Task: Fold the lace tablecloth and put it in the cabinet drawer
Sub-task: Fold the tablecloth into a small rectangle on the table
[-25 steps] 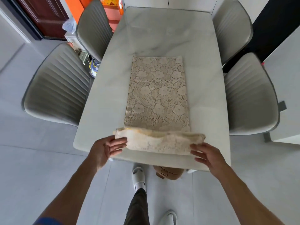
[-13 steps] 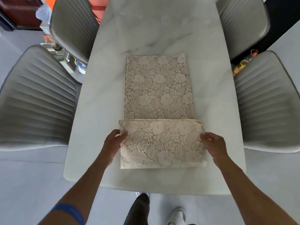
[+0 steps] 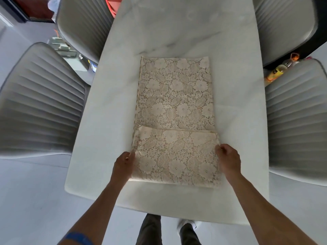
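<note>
The cream lace tablecloth (image 3: 174, 96) lies as a long narrow strip on the white marble table (image 3: 235, 121). Its near end is folded over onto itself, and that flap lies flat on top. My left hand (image 3: 123, 165) pinches the flap's left edge. My right hand (image 3: 228, 160) grips the flap's right edge with curled fingers. The cabinet drawer is not in view.
Grey ribbed chairs stand along both sides: two on the left (image 3: 40, 101) and two on the right (image 3: 297, 117). A yellow bottle (image 3: 277, 70) shows between the right chairs. My legs and shoes (image 3: 187, 225) are at the table's near edge.
The rolled near end of the cloth has been laid forward and flattened into a folded flap. Both hands moved from the table's edge onto the flap's sides. The camera tipped further over the table.
</note>
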Motion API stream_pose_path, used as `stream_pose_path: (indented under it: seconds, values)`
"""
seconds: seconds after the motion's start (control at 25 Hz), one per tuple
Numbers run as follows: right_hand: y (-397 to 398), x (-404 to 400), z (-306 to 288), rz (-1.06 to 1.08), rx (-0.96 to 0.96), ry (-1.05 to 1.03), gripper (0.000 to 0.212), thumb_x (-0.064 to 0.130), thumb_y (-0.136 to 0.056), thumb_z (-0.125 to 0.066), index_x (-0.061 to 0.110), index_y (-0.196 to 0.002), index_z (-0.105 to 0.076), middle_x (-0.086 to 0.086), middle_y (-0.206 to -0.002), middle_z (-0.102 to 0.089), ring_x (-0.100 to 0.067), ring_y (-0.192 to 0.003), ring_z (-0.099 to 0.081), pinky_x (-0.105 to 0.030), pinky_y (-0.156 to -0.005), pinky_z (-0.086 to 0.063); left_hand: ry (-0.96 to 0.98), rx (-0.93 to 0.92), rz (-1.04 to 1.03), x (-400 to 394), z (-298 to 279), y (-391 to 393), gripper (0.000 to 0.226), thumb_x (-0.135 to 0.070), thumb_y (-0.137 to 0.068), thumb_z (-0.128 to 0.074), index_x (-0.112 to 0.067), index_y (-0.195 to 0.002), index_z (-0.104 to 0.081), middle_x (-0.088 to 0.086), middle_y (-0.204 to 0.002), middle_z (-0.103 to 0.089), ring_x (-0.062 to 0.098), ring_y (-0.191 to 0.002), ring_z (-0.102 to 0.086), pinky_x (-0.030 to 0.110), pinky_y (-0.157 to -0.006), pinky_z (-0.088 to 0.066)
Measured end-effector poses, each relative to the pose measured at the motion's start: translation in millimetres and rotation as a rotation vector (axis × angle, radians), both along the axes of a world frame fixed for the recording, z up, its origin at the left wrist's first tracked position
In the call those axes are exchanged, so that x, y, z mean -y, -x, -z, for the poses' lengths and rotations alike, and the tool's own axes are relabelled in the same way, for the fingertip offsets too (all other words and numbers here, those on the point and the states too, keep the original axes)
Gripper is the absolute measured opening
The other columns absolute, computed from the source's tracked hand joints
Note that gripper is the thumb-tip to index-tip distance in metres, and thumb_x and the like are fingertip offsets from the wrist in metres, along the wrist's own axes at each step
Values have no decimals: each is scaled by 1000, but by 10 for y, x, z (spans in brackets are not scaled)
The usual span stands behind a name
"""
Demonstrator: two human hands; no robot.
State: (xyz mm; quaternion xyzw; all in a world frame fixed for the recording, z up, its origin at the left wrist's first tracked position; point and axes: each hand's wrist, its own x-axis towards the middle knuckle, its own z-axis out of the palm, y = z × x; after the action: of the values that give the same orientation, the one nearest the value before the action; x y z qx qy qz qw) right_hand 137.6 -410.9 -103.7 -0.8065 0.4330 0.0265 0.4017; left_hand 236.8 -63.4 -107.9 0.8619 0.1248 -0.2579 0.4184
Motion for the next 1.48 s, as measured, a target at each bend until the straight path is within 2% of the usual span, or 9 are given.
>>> stream_pose_path:
  seconds: [0.12,0.28,0.44,0.64,0.76,0.84,0.92,1.08,1.48]
  values:
    - [-4,24,-45,33,-66,-167,12,21,-83,-59,21,-92,-67,7,-80,-69,-17,-80,-65,-28,-60,-43,-86,-39,34,-83,23,64,34,-34,-88,-57,-11,-63,-51,-3,-56,-54,17,-51,-46,31,-53,-37]
    - [109,32,-143,-19,-185,-311,33,16,-73,-67,22,-104,-59,4,-90,-69,-17,-84,-66,-39,-74,-57,-170,50,86,-245,39,306,27,-33,-96,-54,-18,-74,-58,-7,-68,-66,18,-65,-62,30,-58,-42]
    - [257,-120,-152,-208,-323,-107,38,10,-79,-63,26,-108,-45,3,-90,-63,-25,-82,-64,-39,-73,-54,-259,125,100,-139,53,356,22,-32,-99,-48,-19,-83,-56,-3,-67,-63,26,-64,-60,30,-61,-38]
    - [386,-412,-152,-36,-61,243,24,8,-87,-59,17,-104,-46,-5,-99,-62,-30,-84,-59,-36,-67,-46,-308,203,61,-102,-41,415,11,-27,-95,-56,-16,-93,-54,8,-84,-65,36,-77,-63,36,-65,-47]
    - [341,-681,-77,-332,208,525,30,8,-89,-52,15,-118,-53,-8,-120,-60,-32,-105,-58,-40,-83,-47,-392,459,306,91,-37,401,29,-23,-92,-57,-16,-120,-51,13,-121,-57,34,-103,-56,46,-77,-52]
    - [176,-807,83,-543,144,554,45,19,-96,-47,18,-141,-44,-11,-148,-45,-33,-134,-42,-42,-107,-38,-391,570,585,302,80,364,46,-32,-95,-49,-16,-138,-44,14,-146,-44,35,-131,-43,49,-102,-44]
    - [38,-756,245,-596,-38,525,56,36,-101,-40,27,-154,-24,-12,-163,-18,-33,-150,-14,-48,-119,-23,-420,553,728,412,236,307,59,-44,-98,-37,-20,-152,-27,11,-161,-20,31,-148,-17,48,-118,-21]
    - [264,-511,499,-571,-235,594,66,55,-100,-21,24,-157,-8,-12,-165,-4,-32,-151,-5,-50,-120,-14,-514,537,844,292,484,228,68,-58,-98,-23,-27,-155,-3,7,-164,2,27,-151,5,46,-121,-5]
    - [807,-728,327,-392,-317,559,63,44,-100,-29,15,-155,-21,-19,-161,-21,-40,-146,-21,-55,-115,-21,-535,449,926,-4,270,577,70,-60,-96,-22,-23,-155,-9,11,-163,2,32,-150,2,45,-120,-9]
